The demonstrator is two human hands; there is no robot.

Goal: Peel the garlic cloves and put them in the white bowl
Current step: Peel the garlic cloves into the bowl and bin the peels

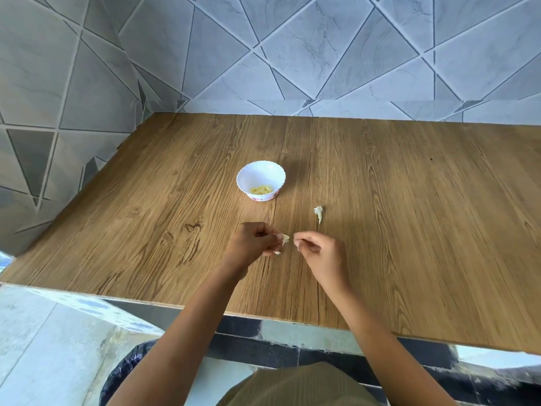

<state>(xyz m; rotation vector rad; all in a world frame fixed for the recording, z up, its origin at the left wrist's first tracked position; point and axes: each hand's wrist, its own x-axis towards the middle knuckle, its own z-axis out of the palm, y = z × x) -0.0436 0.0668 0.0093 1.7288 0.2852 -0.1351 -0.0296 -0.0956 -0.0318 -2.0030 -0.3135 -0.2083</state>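
A small white bowl stands near the middle of the wooden table, with several peeled yellowish garlic cloves in its bottom. In front of it, my left hand pinches a garlic clove with papery skin on it. My right hand is just to the right of the clove, its thumb and forefinger pinched together at a thin bit of skin. A loose scrap of garlic skin lies on the table to the right of the bowl.
Grey tiled walls close the table's far side and left side. The table's front edge runs just under my forearms. Below it to the left is a bin with a dark plastic liner on the tiled floor.
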